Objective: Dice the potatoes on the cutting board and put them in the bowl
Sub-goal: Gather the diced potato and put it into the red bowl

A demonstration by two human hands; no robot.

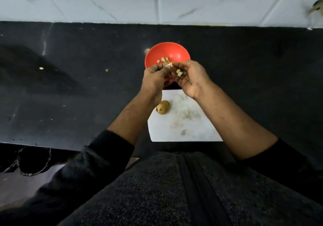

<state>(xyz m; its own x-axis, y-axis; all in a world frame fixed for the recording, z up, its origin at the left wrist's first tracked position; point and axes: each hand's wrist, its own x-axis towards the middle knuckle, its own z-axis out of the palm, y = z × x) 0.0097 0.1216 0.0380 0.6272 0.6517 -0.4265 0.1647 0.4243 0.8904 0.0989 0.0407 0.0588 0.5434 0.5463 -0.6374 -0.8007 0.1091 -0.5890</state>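
A red bowl (172, 51) stands on the black counter beyond the white cutting board (188, 126). A few potato dice (162, 60) lie inside the bowl. Both hands hover over the bowl's near rim. My right hand (189, 78) is cupped and holds several potato dice (179, 73) in its curled fingers. My left hand (154, 78) touches it, its fingertips pinching a pale potato piece (169, 65). A whole unpeeled potato (163, 107) lies at the board's left edge, partly behind my left wrist.
Two small potato bits (107, 70) (41, 68) lie on the black counter (70, 86) to the left. A pale marble-tiled wall (157, 0) runs behind the counter. The counter's front edge is at lower left.
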